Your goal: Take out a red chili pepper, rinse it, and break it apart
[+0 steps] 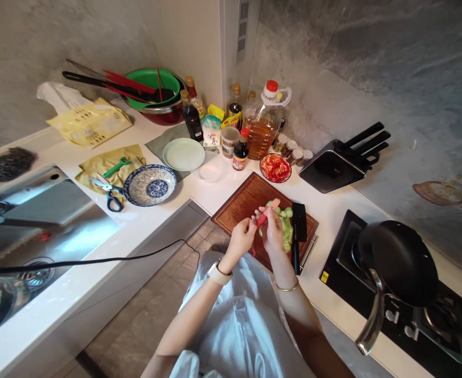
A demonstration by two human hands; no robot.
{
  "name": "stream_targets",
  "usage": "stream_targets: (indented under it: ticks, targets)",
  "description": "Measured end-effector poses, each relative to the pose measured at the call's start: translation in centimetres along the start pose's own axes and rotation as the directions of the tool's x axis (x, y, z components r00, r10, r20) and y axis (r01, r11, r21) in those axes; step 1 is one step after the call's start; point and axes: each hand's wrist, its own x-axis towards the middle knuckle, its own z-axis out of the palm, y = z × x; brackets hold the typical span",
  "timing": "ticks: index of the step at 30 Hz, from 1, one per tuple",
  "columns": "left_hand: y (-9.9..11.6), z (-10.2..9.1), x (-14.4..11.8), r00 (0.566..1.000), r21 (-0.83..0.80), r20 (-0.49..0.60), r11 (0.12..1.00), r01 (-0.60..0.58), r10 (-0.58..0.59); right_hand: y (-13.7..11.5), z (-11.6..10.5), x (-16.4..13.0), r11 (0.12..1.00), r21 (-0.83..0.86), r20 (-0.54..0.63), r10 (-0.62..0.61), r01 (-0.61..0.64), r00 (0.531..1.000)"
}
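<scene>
Both my hands meet above the near edge of a brown wooden cutting board (242, 202). My left hand (242, 239) and my right hand (273, 231) pinch the two ends of a small red chili pepper (263, 217) between their fingertips. Just beyond my right hand, a pile of cut pale green vegetable pieces (285, 226) lies on the board. A black-bladed cleaver (297, 228) rests flat on the board's right side, untouched. A small bowl of sliced red pepper (275, 168) stands behind the board.
A black pan (396, 262) sits on the stove at right, a knife block (343, 157) behind. Oil jug (263, 123), sauce bottles and jars crowd the corner. Blue patterned bowl (149, 185), green plate (184, 154), scissors (108, 191) and sink (34, 220) lie left.
</scene>
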Motion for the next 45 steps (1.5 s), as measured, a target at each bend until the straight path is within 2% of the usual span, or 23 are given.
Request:
stream_targets:
  ticks: [3,10,13,15,18,23,29,32,36,39,41,43,45]
  targets:
    - [-0.9,0.5,-0.4,0.999,-0.011,0.020,0.999,0.035,-0.034,0.2,-0.1,0.2,0.999,0.041,0.028,0.023,-0.024,0.999]
    - [-2.5,1.4,-2.0,1.000,0.075,-0.025,0.997,0.000,0.002,0.5,-0.5,1.6,0.993,-0.052,-0.164,-0.115,0.108,0.980]
    - [-2.7,1.4,-2.6,0.999,0.077,-0.029,0.997,-0.019,0.021,-0.3,-0.7,2.1,0.985,0.024,-0.167,-0.165,0.172,0.972]
    - [-2.6,1.3,-2.9,0.999,0.069,-0.025,0.997,-0.018,0.020,-1.0,-0.8,2.4,0.978,0.096,-0.162,-0.168,0.185,0.972]
    - [-2.3,0.9,-3.5,1.000,0.072,-0.027,0.997,0.000,0.002,-2.1,-1.1,2.9,0.975,0.117,-0.207,-0.163,0.190,0.965]
    - [-2.2,-0.1,-4.5,0.999,0.120,-0.047,0.993,0.009,-0.003,-3.0,-2.5,4.9,0.975,0.154,-0.273,-0.115,0.162,0.955]
    - [-3.1,-1.3,-5.9,0.997,0.169,-0.072,0.985,0.015,-0.003,-3.6,-5.0,7.5,0.949,0.230,-0.301,-0.140,0.214,0.943]
    - [-4.4,-2.7,-6.6,0.994,0.141,-0.110,0.990,0.029,-0.014,-5.2,-6.7,8.9,0.934,0.238,-0.370,-0.165,0.265,0.914]
    - [-6.1,-5.4,-6.4,0.981,0.027,-0.187,0.998,0.061,-0.055,-8.5,-8.7,10.1,0.918,0.185,-0.421,-0.248,0.351,0.873]
    - [-5.7,-6.5,-5.2,0.982,-0.108,-0.182,0.994,0.031,-0.051,-10.1,-8.2,9.6,0.917,0.218,-0.336,-0.251,0.334,0.908]
    - [-4.4,-6.3,-4.1,0.979,-0.288,-0.194,0.957,0.010,-0.069,-10.1,-6.7,8.6,0.928,0.269,-0.197,-0.209,0.257,0.958]
    - [-2.9,-5.8,-3.1,0.971,-0.526,-0.210,0.850,-0.016,-0.112,-9.1,-4.6,7.3,0.957,0.263,-0.014,-0.121,0.121,0.993]
    - [-1.4,-5.4,-2.3,0.964,-0.716,-0.215,0.696,-0.048,-0.154,-7.5,-2.3,5.8,0.988,0.152,0.158,0.003,-0.027,0.987]
